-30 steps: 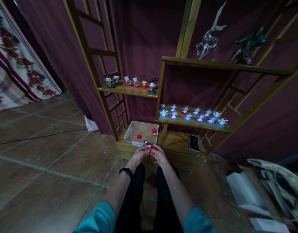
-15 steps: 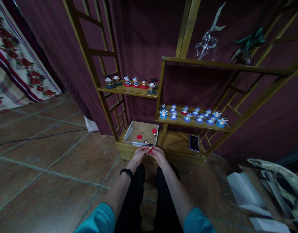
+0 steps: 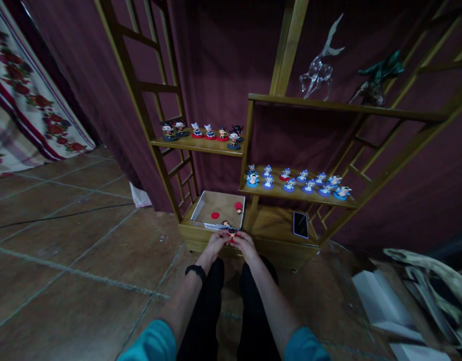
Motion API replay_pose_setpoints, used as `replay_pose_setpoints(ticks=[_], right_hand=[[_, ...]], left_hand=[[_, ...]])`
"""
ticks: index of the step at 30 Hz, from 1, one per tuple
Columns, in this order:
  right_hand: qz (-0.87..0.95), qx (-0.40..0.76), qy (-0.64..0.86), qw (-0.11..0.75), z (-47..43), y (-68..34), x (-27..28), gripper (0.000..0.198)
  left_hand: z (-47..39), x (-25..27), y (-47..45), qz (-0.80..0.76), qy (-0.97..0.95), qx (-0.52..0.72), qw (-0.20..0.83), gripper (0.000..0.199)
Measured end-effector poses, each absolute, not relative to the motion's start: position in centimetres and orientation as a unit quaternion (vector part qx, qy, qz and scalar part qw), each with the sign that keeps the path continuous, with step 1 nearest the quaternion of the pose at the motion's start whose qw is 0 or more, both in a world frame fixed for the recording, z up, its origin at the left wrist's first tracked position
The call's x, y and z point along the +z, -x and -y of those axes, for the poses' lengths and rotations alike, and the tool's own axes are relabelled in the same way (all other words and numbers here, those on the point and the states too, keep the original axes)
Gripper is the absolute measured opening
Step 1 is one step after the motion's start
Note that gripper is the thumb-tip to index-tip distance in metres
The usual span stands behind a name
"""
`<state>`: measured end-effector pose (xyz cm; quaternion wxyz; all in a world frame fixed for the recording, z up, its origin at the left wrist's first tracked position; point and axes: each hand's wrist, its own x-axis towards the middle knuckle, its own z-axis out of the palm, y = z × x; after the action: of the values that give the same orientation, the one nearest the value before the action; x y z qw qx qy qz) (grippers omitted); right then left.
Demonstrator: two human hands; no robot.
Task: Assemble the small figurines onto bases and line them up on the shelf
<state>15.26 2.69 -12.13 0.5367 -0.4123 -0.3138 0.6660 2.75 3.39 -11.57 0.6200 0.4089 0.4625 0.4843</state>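
Note:
Between my hands is a small figurine (image 3: 232, 233) with dark hair and a red lower part. My left hand (image 3: 217, 241) pinches it from one side and my right hand (image 3: 244, 242) from the other, just in front of the box. The shallow cardboard box (image 3: 201, 206) stands on the bottom shelf. Inside it lie a red disc (image 3: 215, 215), another figurine (image 3: 239, 209) beside a second red disc, and a dark-haired figurine (image 3: 225, 223) close to the near wall.
Several figurines stand on the upper left shelf (image 3: 197, 144) and on the middle right shelf (image 3: 298, 191). A phone (image 3: 300, 224) lies on the bottom shelf. Above are a clear deer ornament (image 3: 319, 70) and a green ornament (image 3: 379, 80). White boxes (image 3: 383, 301) sit on the floor at right.
The view has tilted slightly, so the shelves sit a little lower in the picture. Both hands still hold the figurine in front of the box.

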Motion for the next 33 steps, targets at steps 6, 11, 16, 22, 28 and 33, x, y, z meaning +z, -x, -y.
replay_pose_setpoints(ticks=[6, 11, 16, 22, 28, 33], right_hand=[[0.301, 0.651, 0.428, 0.55, -2.6, -15.3, -12.1, 0.034], [0.286, 0.653, 0.428, 0.555, -2.5, -15.2, -11.7, 0.033], [0.289, 0.664, 0.417, 0.55, -2.5, -15.3, -11.4, 0.031], [0.312, 0.644, 0.431, 0.55, -2.6, -15.5, -11.8, 0.034], [0.332, 0.632, 0.424, 0.557, -2.9, -15.6, -12.2, 0.034], [0.333, 0.637, 0.416, 0.557, -2.9, -15.6, -11.9, 0.038]], left_hand=[[-3.5, -11.8, -2.9, -0.45, -0.403, 0.485, 0.632, 0.026], [-3.4, -11.6, -2.9, -0.447, -0.392, 0.486, 0.64, 0.025], [-3.0, -11.0, -2.9, -0.454, -0.378, 0.493, 0.638, 0.02], [-2.7, -10.5, -3.0, -0.458, -0.368, 0.508, 0.63, 0.018], [-2.9, -10.6, -2.9, -0.444, -0.357, 0.51, 0.645, 0.026], [-3.1, -10.7, -2.7, -0.447, -0.342, 0.501, 0.658, 0.031]])
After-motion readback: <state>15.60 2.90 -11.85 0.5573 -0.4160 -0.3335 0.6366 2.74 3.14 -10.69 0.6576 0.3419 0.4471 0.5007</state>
